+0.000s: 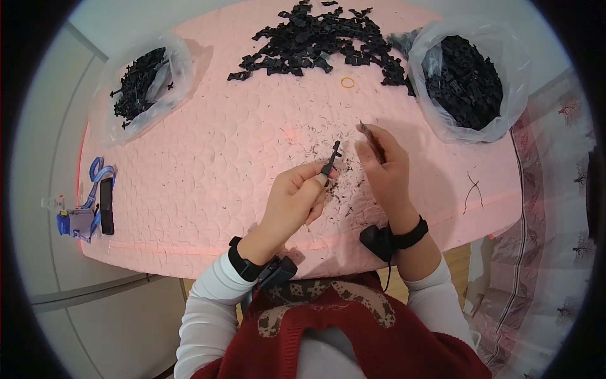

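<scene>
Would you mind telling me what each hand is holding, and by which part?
The left hand pinches a small black plastic part by its lower end between thumb and forefinger. The right hand grips a thin dark tool along its shaft, tip upward.

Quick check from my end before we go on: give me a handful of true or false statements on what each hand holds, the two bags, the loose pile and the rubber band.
1. The left hand pinches a small black plastic part. True.
2. The right hand is empty. False: it grips a thin dark tool.
3. Two clear plastic bags, the left bag and the right bag, both hold black parts. True.
4. The yellow rubber band lies inside the right bag. False: it lies on the pink mat, just below the loose pile of black parts.
5. Both wrists are bare. False: each carries a black strap.
</scene>
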Tool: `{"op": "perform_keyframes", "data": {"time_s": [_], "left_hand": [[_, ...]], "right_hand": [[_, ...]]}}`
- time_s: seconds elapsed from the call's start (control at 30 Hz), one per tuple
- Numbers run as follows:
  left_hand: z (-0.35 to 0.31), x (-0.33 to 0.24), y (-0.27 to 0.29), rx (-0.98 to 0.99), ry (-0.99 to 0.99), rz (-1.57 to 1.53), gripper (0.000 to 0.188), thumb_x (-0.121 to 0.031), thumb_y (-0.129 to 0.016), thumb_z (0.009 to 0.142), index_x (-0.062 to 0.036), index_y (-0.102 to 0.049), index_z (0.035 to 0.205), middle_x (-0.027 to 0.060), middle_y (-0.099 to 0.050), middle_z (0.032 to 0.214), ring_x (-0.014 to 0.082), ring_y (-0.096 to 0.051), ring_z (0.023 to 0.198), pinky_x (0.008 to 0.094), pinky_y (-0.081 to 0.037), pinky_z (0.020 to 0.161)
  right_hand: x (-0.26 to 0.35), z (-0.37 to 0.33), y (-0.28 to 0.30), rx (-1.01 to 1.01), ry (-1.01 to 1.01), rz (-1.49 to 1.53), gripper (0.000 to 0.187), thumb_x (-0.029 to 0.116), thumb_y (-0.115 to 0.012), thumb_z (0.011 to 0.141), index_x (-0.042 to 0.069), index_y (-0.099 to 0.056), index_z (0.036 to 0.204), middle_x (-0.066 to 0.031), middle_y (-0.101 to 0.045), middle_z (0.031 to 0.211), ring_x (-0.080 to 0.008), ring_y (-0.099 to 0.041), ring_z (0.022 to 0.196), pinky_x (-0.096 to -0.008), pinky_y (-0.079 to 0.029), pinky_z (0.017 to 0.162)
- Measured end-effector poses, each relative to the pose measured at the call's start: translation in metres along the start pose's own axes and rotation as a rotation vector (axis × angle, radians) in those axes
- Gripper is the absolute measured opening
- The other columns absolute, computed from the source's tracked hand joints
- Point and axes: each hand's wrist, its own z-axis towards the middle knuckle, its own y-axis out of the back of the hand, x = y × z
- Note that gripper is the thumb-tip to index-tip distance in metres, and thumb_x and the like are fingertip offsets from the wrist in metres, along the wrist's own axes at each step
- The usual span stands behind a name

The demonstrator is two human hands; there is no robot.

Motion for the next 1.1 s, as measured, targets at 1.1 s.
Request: {"op": "perform_keyframes", "data": {"time_s": [1.1], "left_hand": [[-0.003, 0.005, -0.001, -0.151, -0.235, 0.199, 0.023, -0.004, -0.047, 0.084, 0.0045, -0.054, 0.104, -0.0014, -0.049, 0.059, 0.0027, -0.041, 0.048, 0.0172, -0.033, 0.044]], "right_hand": [[0.008, -0.002, 0.008, 0.322, 0.339, -0.059, 0.015, 0.003, -0.052, 0.08, -0.001, -0.058, 0.093, -0.0064, -0.055, 0.072, -0.0153, -0.052, 0.058, -0.0258, -0.042, 0.054]]}}
